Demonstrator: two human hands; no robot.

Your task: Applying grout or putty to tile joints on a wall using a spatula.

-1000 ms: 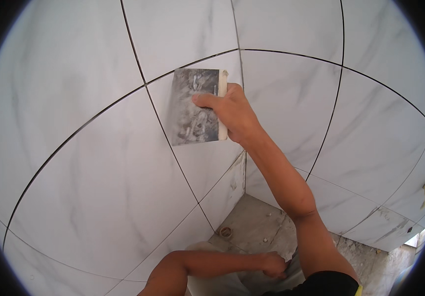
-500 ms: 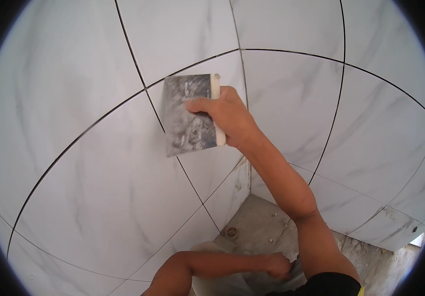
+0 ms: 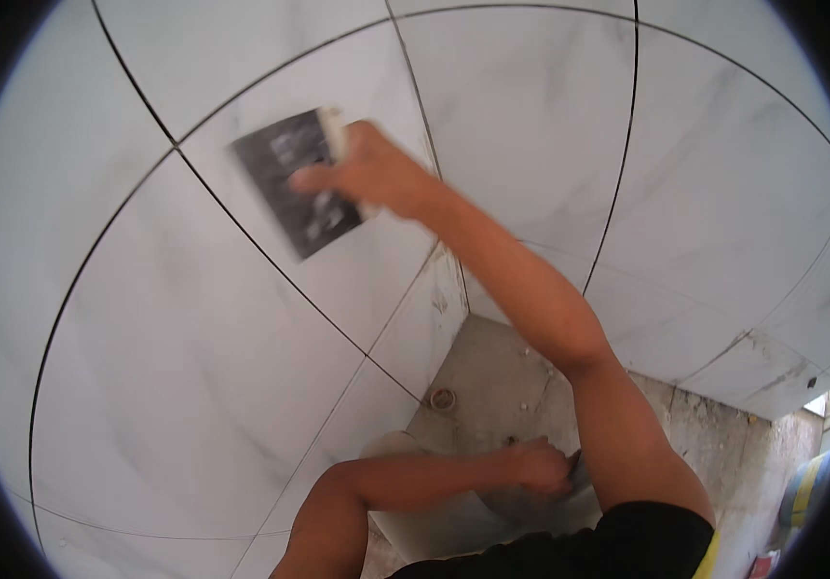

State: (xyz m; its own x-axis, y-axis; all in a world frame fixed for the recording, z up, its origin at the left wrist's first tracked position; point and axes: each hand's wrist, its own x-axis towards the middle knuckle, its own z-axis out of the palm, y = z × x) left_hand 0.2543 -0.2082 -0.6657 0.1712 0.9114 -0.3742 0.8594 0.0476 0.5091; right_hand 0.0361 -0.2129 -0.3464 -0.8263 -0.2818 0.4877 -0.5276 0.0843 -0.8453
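My right hand (image 3: 362, 174) reaches up to the tiled wall and grips a wide scraper (image 3: 285, 159) by its cream edge handle. The thumb lies across the dark, smeared metal blade, which is tilted and slightly blurred. Behind it are white, grey-veined wall tiles (image 3: 193, 338), and the blade is close to the crossing of two dark joints (image 3: 176, 145). Low down, my left hand (image 3: 540, 467) is closed beside my right upper arm. A dark thing shows at its fingers, but its kind is unclear.
Two tiled walls meet in a corner (image 3: 444, 174) above a dusty concrete floor (image 3: 492, 372). A small tape-like ring (image 3: 443, 399) lies by the left wall, with crumbs around it. A blue and yellow striped container (image 3: 801, 492) stands at the far right.
The view has shifted, and the scraper in my right hand now sits further left and higher, with its blade turned to a slant. My left hand stays low and closed.
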